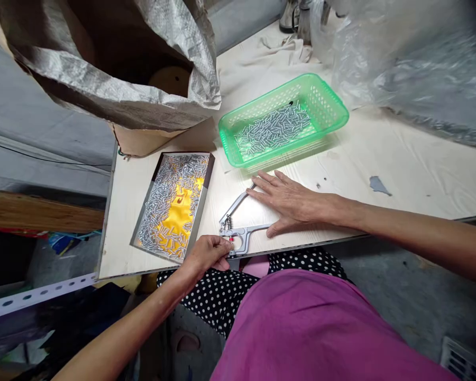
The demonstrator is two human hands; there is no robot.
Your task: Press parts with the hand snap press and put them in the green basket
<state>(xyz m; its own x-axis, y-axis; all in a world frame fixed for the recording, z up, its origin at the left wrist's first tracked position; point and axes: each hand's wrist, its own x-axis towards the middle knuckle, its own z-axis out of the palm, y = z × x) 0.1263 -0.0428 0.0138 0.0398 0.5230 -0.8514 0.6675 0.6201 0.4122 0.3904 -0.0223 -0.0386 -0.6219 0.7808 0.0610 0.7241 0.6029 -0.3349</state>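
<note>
Grey metal hand pliers (244, 233) with a dark coil spring lie at the table's front edge, their two handles spread wide. My right hand (291, 201) spans those handles, fingertips at the upper one and thumb against the lower one. At the jaw end, my left hand (210, 254) is closed in a pinch; what sits between the fingertips is too small to make out. A tiny red spot (231, 239) shows beside these fingertips. Left of the pliers is a shallow tray (201, 211) of small silvery metal pieces (153, 211) on a yellow bottom.
Behind the pliers stands a green plastic basket (285, 149) holding many similar silvery pieces. A large open woven sack (143, 108) rises at the back left. Clear plastic bags (420, 79) fill the back right. A grey scrap (380, 185) lies on the pale tabletop (416, 159).
</note>
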